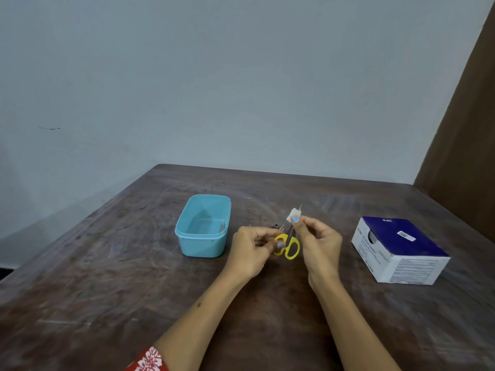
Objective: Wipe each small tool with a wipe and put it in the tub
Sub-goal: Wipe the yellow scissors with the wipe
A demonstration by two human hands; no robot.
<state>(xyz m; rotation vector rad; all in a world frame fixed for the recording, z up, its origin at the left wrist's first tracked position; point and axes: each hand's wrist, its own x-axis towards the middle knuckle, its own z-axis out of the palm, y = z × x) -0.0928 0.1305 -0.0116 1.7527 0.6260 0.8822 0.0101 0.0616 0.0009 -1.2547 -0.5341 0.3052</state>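
Small scissors with yellow handles point(291, 248) are held above the table, blades pointing away from me. My left hand point(254, 247) grips the yellow handles. My right hand point(317, 238) pinches a small white wipe point(292, 215) round the blades near their tip. The light blue tub point(202, 226) stands on the table to the left of my hands; one thin metal piece shows inside at its right wall. A few small dark tools point(277, 226) lie on the table behind my left hand, mostly hidden.
A blue and white box of alcohol swabs point(399, 249) sits at the right on the dark wooden table point(107, 277). A grey wall rises behind the table's far edge. A brown curtain point(471, 129) hangs at the far right.
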